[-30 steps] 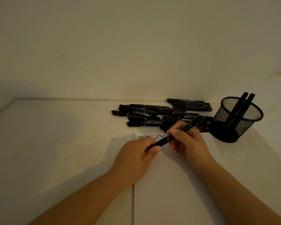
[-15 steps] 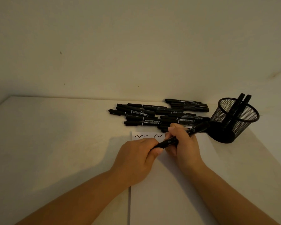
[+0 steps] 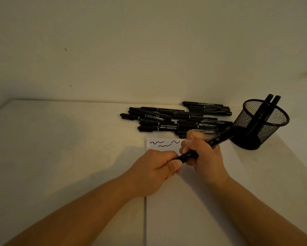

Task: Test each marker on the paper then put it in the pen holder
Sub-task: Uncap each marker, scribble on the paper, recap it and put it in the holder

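I grip one marker across both hands: my right hand wraps its barrel, my left hand is clenched over its lower end, where the cap would be, though I cannot see the cap itself. Both sit above the paper, just below three squiggles.

If the cap goes on crooked, I judge the tip could smear my fingers or the sheet; a hard push might skid the paper on the counter.

The pen holder stands just beyond my right hand, two markers already leaning in it. The marker's far end points almost at its wall, so a careless swing could tip it. The pile of untested markers lies just past my knuckles, close enough to scatter.
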{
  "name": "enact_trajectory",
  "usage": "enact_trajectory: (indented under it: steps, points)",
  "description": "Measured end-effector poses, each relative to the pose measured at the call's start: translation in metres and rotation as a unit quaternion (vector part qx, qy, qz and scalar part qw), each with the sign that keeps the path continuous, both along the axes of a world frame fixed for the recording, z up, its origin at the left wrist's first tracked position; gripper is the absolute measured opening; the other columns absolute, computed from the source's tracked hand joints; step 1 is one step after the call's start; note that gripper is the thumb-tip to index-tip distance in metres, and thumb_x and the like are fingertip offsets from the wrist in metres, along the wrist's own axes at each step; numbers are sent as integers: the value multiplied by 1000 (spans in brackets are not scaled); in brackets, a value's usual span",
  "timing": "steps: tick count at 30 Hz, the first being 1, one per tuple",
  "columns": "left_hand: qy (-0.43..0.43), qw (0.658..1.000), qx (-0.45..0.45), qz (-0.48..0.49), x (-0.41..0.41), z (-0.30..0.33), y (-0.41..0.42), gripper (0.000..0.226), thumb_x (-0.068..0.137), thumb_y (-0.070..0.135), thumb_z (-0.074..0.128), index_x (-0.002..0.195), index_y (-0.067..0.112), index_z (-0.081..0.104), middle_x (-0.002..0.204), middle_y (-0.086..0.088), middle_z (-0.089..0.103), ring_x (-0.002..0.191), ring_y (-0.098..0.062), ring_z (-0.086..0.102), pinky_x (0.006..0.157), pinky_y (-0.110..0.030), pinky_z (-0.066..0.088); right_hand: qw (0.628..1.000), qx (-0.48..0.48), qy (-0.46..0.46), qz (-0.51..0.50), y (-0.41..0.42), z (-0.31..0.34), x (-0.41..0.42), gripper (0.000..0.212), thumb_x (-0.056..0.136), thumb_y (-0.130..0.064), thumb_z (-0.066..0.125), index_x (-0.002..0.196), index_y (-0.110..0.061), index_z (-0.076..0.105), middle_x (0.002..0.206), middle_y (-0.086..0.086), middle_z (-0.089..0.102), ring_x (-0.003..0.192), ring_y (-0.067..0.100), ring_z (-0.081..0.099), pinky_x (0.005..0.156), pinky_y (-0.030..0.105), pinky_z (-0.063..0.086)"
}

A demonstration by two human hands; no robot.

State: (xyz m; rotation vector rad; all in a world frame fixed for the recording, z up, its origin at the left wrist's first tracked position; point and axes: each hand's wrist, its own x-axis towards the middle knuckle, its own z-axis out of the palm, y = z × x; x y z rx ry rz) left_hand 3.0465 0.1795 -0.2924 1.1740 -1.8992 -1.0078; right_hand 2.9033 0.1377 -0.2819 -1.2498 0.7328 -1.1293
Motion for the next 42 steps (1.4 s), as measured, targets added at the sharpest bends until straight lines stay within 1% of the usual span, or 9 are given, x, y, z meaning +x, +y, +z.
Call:
enact_trajectory:
  steps: [6, 13, 16, 20, 25, 31, 34, 37, 42]
  points:
    - [71, 995, 63, -37, 3, 2, 1, 27, 89, 30, 39, 66, 27, 53, 47, 12, 44, 44, -3, 37, 47, -14, 33, 1000, -20, -6, 22, 1, 1, 2, 27, 64, -10, 49, 41, -20, 40, 40, -8, 40, 39, 7, 29, 41, 15, 22]
    - [113, 983, 121, -83, 9, 5, -5, 29, 90, 29, 40, 66, 23, 55, 44, 11, 46, 43, -3, 39, 49, -14, 35, 998, -48, -22, 29, 1, 0, 5, 21, 58, -26, 53, 42, -16, 43, 41, -7, 44, 39, 8, 32, 40, 14, 25]
    - [98, 983, 125, -88, 11, 5, -6, 27, 89, 30, 40, 70, 24, 58, 45, 11, 49, 43, -3, 42, 50, -14, 37, 997, -66, -12, 36, 1, -1, 5, 27, 62, -22, 53, 45, -4, 42, 41, -6, 43, 38, 8, 33, 40, 15, 26]
    - [63, 993, 88, -44, 6, 5, -4, 24, 92, 30, 41, 78, 27, 60, 49, 12, 53, 46, -1, 47, 52, -13, 39, 996, -80, 18, 43, 0, 6, 0, 24, 71, -5, 43, 48, -2, 41, 38, -4, 44, 32, 6, 41, 36, 15, 24]
    - [75, 995, 59, 34, 4, 6, -2, 18, 94, 19, 46, 89, 30, 59, 54, 12, 55, 50, -3, 50, 53, -14, 43, 993, -68, 97, 9, -2, 13, -4, 25, 80, -7, 52, 54, -6, 48, 42, -5, 44, 38, 7, 38, 38, 16, 30]
    - [40, 993, 5, 108, 13, 15, 0, 25, 91, 21, 51, 76, 39, 60, 57, 10, 57, 53, 0, 52, 55, -11, 43, 985, -22, 134, -104, -1, 24, -39, 25, 85, -20, 59, 60, -19, 57, 47, -5, 51, 42, 8, 43, 43, 19, 35]
    - [-6, 992, -17, 128, 14, 21, -1, 25, 89, 22, 52, 74, 40, 59, 59, 14, 59, 55, 0, 55, 57, -12, 44, 946, -108, 298, -67, -1, 30, -62, 14, 83, -26, 61, 69, -25, 61, 59, -9, 57, 53, 1, 49, 53, 12, 41]
    - [-95, 986, -49, 130, 3, 27, -2, 17, 89, 28, 52, 77, 39, 57, 63, 17, 60, 62, -1, 58, 63, -19, 45, 861, -224, 457, -13, 3, 33, -68, 5, 84, -34, 60, 82, -37, 63, 78, -17, 59, 75, -3, 53, 67, 11, 42]
    - [-197, 970, -105, 97, -21, 44, -6, 14, 91, 35, 47, 78, 41, 48, 70, 8, 60, 67, -7, 58, 63, -30, 49, 765, -376, 522, 8, 3, 41, -70, 27, 87, -42, 55, 110, -29, 62, 95, -14, 62, 88, 3, 51, 73, 15, 33]
